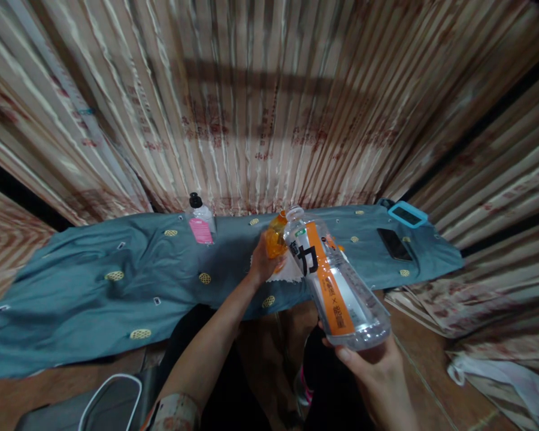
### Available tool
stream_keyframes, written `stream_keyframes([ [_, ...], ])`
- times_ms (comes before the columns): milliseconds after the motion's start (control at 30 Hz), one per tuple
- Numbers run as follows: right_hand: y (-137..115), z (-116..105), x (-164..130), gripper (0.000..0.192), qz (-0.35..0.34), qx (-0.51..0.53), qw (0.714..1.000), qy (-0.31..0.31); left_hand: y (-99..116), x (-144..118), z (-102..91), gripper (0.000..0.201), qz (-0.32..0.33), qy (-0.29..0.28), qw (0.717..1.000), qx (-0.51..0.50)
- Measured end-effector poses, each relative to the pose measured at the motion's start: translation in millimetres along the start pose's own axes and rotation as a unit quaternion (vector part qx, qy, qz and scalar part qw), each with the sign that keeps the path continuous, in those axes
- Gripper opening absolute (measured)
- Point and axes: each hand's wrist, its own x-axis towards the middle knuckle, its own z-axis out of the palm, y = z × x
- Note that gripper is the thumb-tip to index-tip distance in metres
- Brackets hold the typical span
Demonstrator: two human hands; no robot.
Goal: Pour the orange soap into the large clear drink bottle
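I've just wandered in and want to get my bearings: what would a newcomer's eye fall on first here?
Probably the orange-labelled clear bottle, right of centre, held aslant near its base in the right hand. In this view its mouth appears beside a smaller orange bottle in the left hand, near the middle. Behind them, patterned curtains hang in folds across the upper part.

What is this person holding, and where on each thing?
The right grip holds the large clear bottle by its base end; the left grip holds the small orange bottle by its body.
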Motion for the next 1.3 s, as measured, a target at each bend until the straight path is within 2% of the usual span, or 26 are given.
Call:
stream_keyframes([
  [300,-5.8,2.7,-1.7,0.099,0.022,0.014,0.999,-0.023,2.0,-0.9,-1.2,0.070,-0.019,0.013,1.000,0.013],
  [600,-6.7,21.3,-17.6,0.096,0.030,0.089,0.996,0.012,-4.2,-0.8,-2.7,0.064,-0.009,0.018,1.000,-0.010],
  [733,-4.2,24.1,-18.9,0.101,0.046,0.124,0.991,0.024,-6.1,-1.2,-3.4,0.066,-0.015,0.026,1.000,-0.006],
  [900,-3.3,26.7,-22.1,0.099,0.056,0.136,0.989,0.021,-13.1,-1.4,-4.2,0.067,-0.017,0.029,0.999,-0.023],
  [1067,-4.5,30.6,-23.1,0.114,0.073,0.177,0.981,0.007,-19.2,-0.7,-1.2,0.069,-0.011,0.027,0.998,-0.055],
  [1200,-2.5,31.6,-23.5,0.121,0.078,0.186,0.979,0.001,-16.8,-0.5,0.4,0.066,-0.013,0.041,0.997,-0.066],
  [1300,0.3,31.6,-23.9,0.115,0.070,0.168,0.983,0.002,-9.6,-1.5,-1.5,0.067,-0.030,0.046,0.996,-0.069],
])
